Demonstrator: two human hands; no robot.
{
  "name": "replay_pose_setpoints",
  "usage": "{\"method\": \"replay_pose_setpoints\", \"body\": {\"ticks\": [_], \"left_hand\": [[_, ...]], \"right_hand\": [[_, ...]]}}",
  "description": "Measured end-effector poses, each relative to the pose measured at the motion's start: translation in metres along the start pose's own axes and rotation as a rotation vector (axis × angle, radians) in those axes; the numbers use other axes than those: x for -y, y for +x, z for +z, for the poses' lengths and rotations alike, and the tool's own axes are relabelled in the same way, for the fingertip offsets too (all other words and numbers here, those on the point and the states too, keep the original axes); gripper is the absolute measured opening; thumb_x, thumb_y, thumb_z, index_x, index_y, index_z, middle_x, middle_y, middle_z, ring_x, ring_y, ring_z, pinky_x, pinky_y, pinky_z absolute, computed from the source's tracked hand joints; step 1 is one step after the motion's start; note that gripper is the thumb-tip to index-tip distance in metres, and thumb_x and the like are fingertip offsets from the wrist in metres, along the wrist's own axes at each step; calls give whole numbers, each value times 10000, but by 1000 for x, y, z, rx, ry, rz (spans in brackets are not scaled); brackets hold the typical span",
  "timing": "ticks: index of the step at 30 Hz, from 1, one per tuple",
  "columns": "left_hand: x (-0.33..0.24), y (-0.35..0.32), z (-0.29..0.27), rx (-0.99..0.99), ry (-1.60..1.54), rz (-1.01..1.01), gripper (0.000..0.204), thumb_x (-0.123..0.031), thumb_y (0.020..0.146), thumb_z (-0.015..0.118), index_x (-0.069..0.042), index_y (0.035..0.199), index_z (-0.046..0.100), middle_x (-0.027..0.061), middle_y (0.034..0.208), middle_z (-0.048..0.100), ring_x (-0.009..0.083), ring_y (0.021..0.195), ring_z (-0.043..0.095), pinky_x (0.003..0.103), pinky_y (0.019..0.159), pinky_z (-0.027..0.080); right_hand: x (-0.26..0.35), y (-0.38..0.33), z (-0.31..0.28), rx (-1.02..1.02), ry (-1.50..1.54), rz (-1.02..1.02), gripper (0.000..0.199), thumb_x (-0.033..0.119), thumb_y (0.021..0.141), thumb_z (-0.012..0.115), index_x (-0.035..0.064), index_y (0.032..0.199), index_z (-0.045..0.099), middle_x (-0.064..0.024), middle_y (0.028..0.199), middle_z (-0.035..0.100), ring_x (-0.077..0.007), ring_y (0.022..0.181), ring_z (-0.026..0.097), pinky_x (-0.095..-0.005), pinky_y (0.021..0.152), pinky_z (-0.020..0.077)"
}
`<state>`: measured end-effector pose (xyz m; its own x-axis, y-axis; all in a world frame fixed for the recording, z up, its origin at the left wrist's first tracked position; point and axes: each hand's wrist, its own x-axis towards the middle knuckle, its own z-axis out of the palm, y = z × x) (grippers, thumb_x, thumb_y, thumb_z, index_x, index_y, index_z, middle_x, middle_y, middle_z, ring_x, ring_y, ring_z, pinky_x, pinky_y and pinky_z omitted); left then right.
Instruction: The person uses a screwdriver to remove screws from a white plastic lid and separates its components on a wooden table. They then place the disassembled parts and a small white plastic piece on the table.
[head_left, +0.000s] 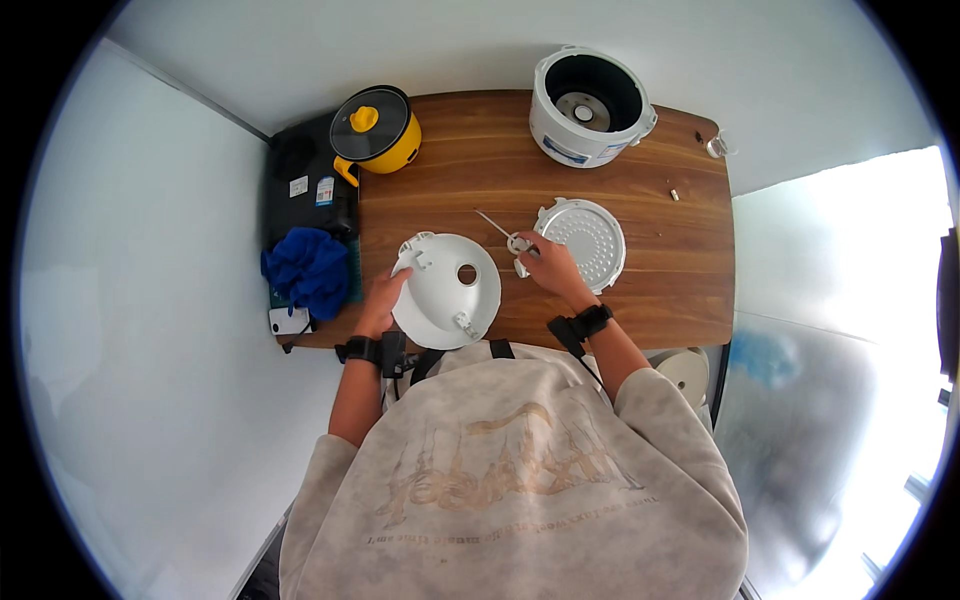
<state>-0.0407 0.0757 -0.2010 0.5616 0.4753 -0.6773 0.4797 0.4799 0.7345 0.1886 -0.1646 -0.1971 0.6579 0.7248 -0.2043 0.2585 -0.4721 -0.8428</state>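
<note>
The white cooker lid shell point(447, 290) lies at the counter's point(640, 300) near edge, left hand point(380, 300) fingers clamped on its rim. Right hand point(545, 265) fingers pinch a small white part point(519, 243) beside the perforated inner plate point(585, 240). White labels point(312, 188) sit on a black case point(300, 170) at left.

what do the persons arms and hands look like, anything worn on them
Both hands are bare, with no gloves. The left hand and right hand each have a black strap with a small black device at the wrist, left wrist band and right wrist band; a thin dark cable runs from the right one. Loose beige sweatshirt sleeves are pushed up toward the elbows.
</note>
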Motion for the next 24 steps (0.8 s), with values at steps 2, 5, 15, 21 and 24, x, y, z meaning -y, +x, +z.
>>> {"method": "replay_pose_setpoints", "body": {"ticks": [2,5,15,21,24], "left_hand": [[-7,-10,8,8,-61,3,381,-196,907,611,39,1206,607,103,1052,684,197,904,663,317,808,517],[-16,-13,5,102,-28,-65,417,-178,869,616,39,1224,588,97,1061,671,191,918,651,310,826,511],[-45,-38,37,151,35,55,437,-151,865,599,41,1255,555,114,1103,649,193,963,637,305,837,507],[-42,-37,47,119,-9,15,398,-243,938,591,35,1222,585,116,1095,662,198,959,648,317,831,511],[-44,-40,51,88,10,17,406,-279,951,581,33,1209,598,117,1094,667,201,962,651,321,832,512]], "right_hand": [[25,-15,-12,84,25,11,323,197,844,646,69,1140,640,-169,910,707,-362,834,677,-412,759,532],[43,-30,-22,158,82,-2,314,210,854,653,57,1128,661,-165,890,710,-335,803,686,-384,741,532],[62,-57,-30,119,201,-4,233,189,888,638,37,1056,693,-164,844,701,-259,677,654,-321,653,506],[68,-60,-26,45,141,-71,229,172,854,664,40,1037,707,-166,823,695,-272,643,651,-335,620,508],[66,-60,-26,56,137,-83,252,176,862,673,78,1091,706,-149,893,714,-254,721,672,-324,695,522]]}}
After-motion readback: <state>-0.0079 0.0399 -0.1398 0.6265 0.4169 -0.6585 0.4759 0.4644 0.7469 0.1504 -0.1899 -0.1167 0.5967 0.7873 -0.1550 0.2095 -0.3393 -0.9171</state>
